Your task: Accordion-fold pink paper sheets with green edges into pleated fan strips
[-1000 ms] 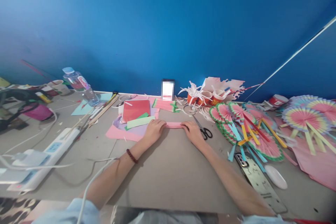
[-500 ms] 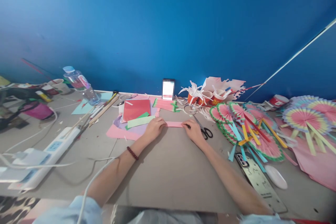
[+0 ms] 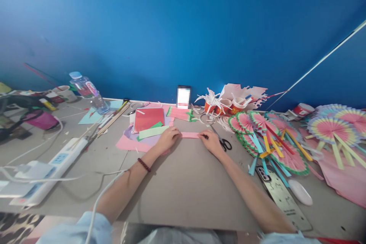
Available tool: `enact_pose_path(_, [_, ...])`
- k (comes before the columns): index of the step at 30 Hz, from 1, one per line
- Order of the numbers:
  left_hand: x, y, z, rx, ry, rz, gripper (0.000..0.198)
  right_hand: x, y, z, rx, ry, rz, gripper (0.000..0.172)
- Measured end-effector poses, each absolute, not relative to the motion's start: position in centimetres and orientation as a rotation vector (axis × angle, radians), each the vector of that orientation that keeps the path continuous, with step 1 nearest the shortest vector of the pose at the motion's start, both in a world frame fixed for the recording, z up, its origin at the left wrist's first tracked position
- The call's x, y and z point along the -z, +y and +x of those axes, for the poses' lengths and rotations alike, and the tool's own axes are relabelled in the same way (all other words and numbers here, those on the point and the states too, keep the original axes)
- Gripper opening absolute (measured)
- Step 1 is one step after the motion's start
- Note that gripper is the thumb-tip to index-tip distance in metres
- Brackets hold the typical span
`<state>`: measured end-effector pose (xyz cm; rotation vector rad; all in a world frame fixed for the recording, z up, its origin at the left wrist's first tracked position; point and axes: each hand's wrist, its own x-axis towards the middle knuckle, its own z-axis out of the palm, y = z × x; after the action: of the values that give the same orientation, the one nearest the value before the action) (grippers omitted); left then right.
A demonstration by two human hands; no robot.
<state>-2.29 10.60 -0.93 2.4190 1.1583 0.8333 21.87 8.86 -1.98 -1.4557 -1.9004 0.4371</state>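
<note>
A narrow folded strip of pink paper (image 3: 190, 135) lies level just above or on the table, stretched between my two hands. My left hand (image 3: 169, 139) pinches its left end, fingers curled together. At the other end my right hand (image 3: 211, 141) closes its fingertips on the strip. Black-handled scissors (image 3: 225, 144) rest right beside my right hand. Beyond the strip lies a pleated pink and green paper piece (image 3: 179, 113). Light green paper (image 3: 153, 132) and a red paper pack (image 3: 148, 119) are close to my left hand.
Finished paper fans (image 3: 333, 131) crowd the right side, near a phone (image 3: 286, 202) and a white mouse (image 3: 300, 192). A power strip (image 3: 54, 167) with cables sits left. A tilted bottle (image 3: 88, 91), paper cups (image 3: 224, 106) and a lit phone (image 3: 183, 97) stand along the blue wall.
Almost nothing differs. Both hands keep their hold on the pink strip in the same place; only a very slight shift of the view shows.
</note>
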Motion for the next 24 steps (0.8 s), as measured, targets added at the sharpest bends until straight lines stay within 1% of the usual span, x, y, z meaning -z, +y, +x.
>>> enact_pose_path(10, [0.9, 10.4, -2.3, -0.849, 1.109, 2.458, 0.021, 0.7, 9.3, 22.2, -0.552, -1.907, -1.559, 0.014])
enact_pose_path(18, [1.3, 10.5, -2.3, -0.847, 1.128, 2.496, 0.022, 0.8, 9.5, 22.0, -0.517, -1.931, -1.63, 0.015])
enact_pose_path(24, [1.1, 10.3, -2.2, -0.833, 1.144, 2.514, 0.024, 1.1, 9.5, 21.8, -0.484, -1.942, -1.602, 0.014])
